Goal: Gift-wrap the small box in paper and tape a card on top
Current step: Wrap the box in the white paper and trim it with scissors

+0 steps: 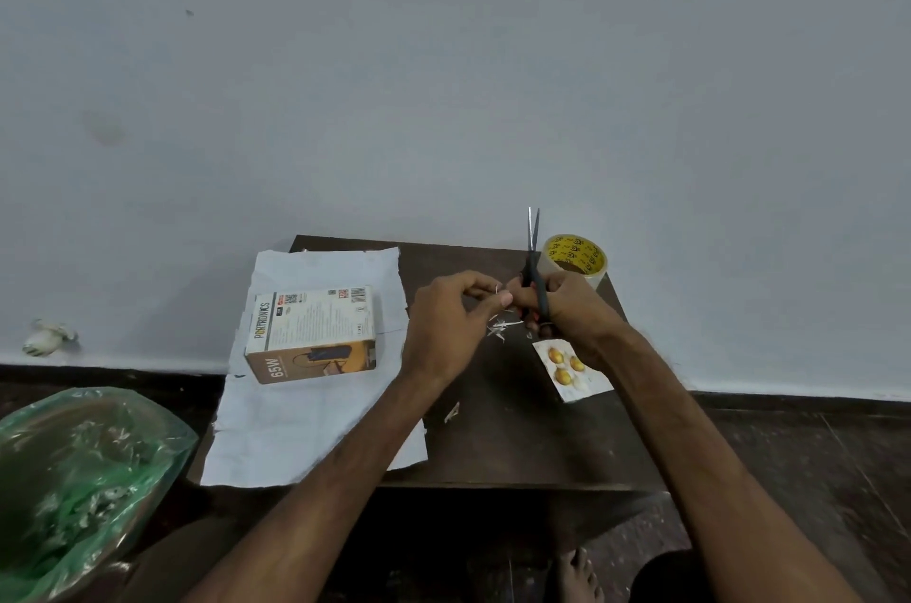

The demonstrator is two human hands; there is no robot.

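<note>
Nearest to the camera, a bare foot [581, 573] rested on the dark floor, and a green plastic bag [74, 479] stood at the left. On the low dark table [517, 435] a white sheet of paper [305, 435] lay flat, and the small box [313, 331] stood on its far half, not wrapped. The card [567, 373] with yellow spots lay to the right, partly under the right wrist. Beyond it, the left hand [443, 326] pinched a small pale strip [498, 291] between thumb and fingertips; it was perhaps tape, too small to tell. The right hand [577, 311] had its fingers curled round the scissors [535, 257], with the blades pointing up and almost together. White scraps [503, 326] lay below the hands. The tape roll [574, 255] stood at the far right corner.
</note>
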